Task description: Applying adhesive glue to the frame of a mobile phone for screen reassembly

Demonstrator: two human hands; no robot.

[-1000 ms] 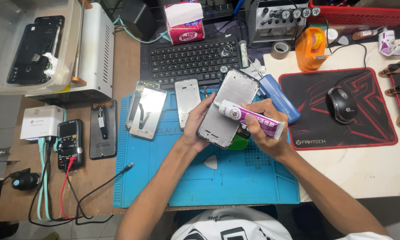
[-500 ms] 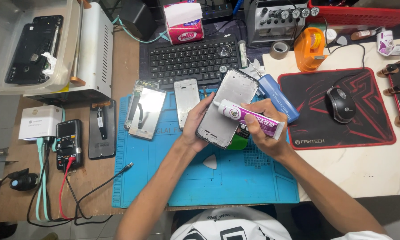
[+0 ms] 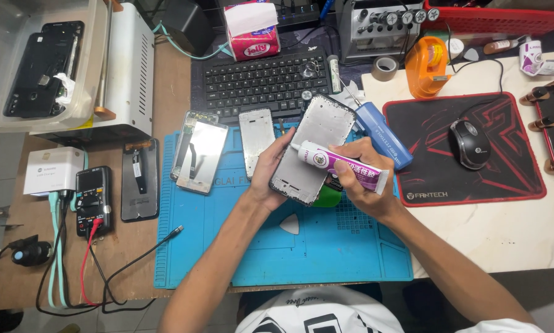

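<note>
My left hand (image 3: 269,176) grips a grey phone frame (image 3: 317,132) by its left edge and holds it tilted above the blue work mat (image 3: 228,246). My right hand (image 3: 357,182) is closed around a white and purple glue tube (image 3: 342,165), whose nozzle tip rests on the left side of the frame. A green round object (image 3: 327,198) peeks out under the frame. A small white triangular pick (image 3: 289,225) lies on the mat just below my hands.
Two other phone parts (image 3: 198,151) (image 3: 256,137) lie on the mat's upper left. A black keyboard (image 3: 261,83), a blue tool (image 3: 382,137), a mouse (image 3: 469,143) on a red-black pad, an orange tape dispenser (image 3: 428,68) and a meter (image 3: 92,197) with cables surround the mat.
The glue nozzle has crept slightly along the frame's left side. Both hands otherwise stay in place.
</note>
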